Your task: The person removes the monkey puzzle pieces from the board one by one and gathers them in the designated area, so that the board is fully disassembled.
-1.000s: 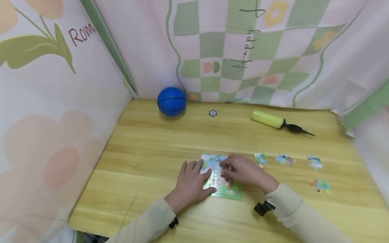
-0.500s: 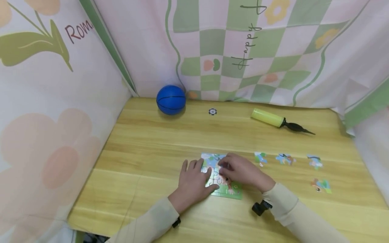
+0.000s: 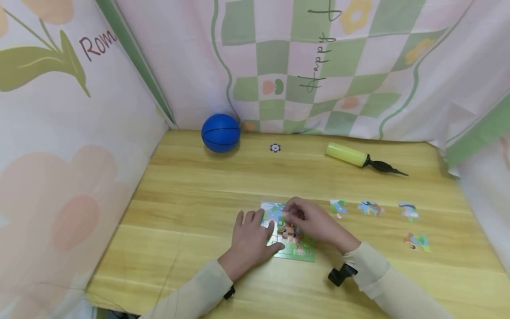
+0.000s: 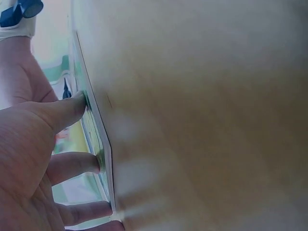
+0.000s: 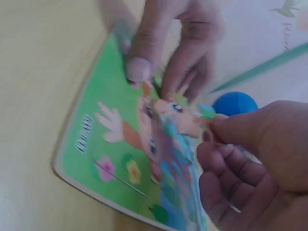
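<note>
A jigsaw puzzle [image 3: 292, 254] with a cartoon animal on green and blue lies on the table. My left hand [image 3: 249, 241] rests along its left side, fingers spread; in the left wrist view the thumb [image 4: 72, 110] and fingertips touch the board's edge. My right hand [image 3: 316, 221] is over the puzzle's upper right part. In the right wrist view its thumb and index finger pinch a puzzle piece [image 5: 180, 118] in orange and blue, tilted up from the picture. The fingers partly cover the piece, and whether it touches the board I cannot tell.
Several loose puzzle pieces, among them one in orange and green [image 3: 417, 242], lie to the right. Towards the back are a blue ball [image 3: 221, 133], a small black-and-white disc [image 3: 275, 148] and a yellow-green hand pump [image 3: 346, 155]. Fabric curtains [image 3: 275, 57] enclose the table.
My right hand has shifted slightly up and left, and more of the cartoon face shows beneath it. The left hand stays on the puzzle; the head view has shifted slightly.
</note>
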Demonstrator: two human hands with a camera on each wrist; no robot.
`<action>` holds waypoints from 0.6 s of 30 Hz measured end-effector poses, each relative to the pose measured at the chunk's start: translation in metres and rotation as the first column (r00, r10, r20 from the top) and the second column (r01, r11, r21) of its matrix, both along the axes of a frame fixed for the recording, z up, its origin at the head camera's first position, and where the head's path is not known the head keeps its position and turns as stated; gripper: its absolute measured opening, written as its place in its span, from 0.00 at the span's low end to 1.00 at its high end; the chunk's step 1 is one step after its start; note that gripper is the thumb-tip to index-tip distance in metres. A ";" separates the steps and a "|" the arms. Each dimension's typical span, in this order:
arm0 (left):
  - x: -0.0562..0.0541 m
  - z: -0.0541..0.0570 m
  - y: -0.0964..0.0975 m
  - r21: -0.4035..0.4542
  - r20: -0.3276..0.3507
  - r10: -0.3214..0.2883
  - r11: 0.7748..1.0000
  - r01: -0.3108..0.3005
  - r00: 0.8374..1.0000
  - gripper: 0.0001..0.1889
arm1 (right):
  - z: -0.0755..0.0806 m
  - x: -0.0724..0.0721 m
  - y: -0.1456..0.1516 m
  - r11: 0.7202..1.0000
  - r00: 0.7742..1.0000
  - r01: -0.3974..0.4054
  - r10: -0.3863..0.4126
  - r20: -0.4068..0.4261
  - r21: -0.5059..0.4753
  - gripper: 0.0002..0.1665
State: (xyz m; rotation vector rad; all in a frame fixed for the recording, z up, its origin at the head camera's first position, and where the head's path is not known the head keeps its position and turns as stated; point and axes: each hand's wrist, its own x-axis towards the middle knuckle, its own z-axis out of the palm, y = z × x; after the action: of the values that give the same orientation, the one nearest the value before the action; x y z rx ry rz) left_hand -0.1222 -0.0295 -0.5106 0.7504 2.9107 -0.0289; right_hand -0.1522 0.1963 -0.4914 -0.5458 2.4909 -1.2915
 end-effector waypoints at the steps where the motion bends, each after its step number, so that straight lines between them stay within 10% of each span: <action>1: 0.000 -0.001 0.000 0.003 -0.001 -0.002 1.000 0.002 1.000 0.40 | 0.002 0.001 0.004 1.000 1.000 0.023 -0.023 -0.006 -0.019 0.11; 18: 0.000 -0.002 -0.004 0.028 -0.025 -0.026 0.999 0.027 0.999 0.38 | 0.021 0.052 0.180 0.928 0.962 0.272 -0.272 -0.034 0.256 0.19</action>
State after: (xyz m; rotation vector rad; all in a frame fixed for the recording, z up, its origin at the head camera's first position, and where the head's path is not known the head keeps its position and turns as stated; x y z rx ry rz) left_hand -0.1223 -0.0335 -0.5122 0.7991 2.9301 0.0010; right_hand -0.0999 0.3766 -0.4700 -0.1394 2.7494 -1.0235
